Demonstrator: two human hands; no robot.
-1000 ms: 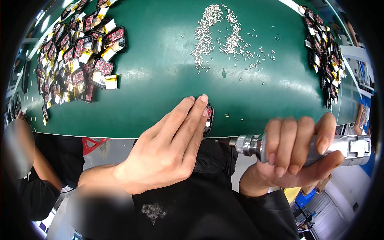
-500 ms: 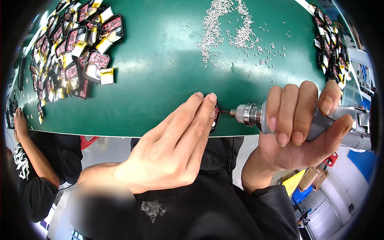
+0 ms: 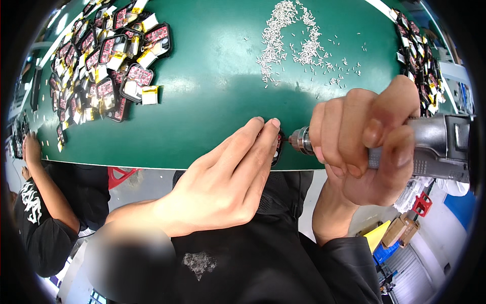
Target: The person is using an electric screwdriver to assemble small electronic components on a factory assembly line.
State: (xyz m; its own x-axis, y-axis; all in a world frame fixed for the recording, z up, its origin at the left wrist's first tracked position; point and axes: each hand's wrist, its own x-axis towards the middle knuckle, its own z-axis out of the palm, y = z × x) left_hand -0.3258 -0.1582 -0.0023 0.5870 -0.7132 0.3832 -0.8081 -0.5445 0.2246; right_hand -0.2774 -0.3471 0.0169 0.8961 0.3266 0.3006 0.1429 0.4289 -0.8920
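My left hand (image 3: 223, 180) lies with its fingers long and close together over a small black device (image 3: 279, 147) at the table's near edge. Only the right side of the device shows, with some red circuit board; my thumb and the rest of it are hidden. My right hand (image 3: 362, 139) is wrapped round a grey electric screwdriver (image 3: 440, 147). Its silver ribbed chuck points left, and the thin bit reaches the device beside my left fingertips. Whether the bit sits in a screw cannot be made out.
Many open black devices (image 3: 109, 66) with red boards and pale battery packs are heaped at the left of the green table (image 3: 202, 91). Loose small screws (image 3: 276, 35) lie scattered at the far middle. Another device pile (image 3: 420, 61) is at far right. A co-worker's arm (image 3: 48, 187) rests at the left.
My right hand has curled more tightly round the screwdriver, and the tool has come left, closer to the device. The whole view has shifted slightly; my left hand keeps its place over the device.
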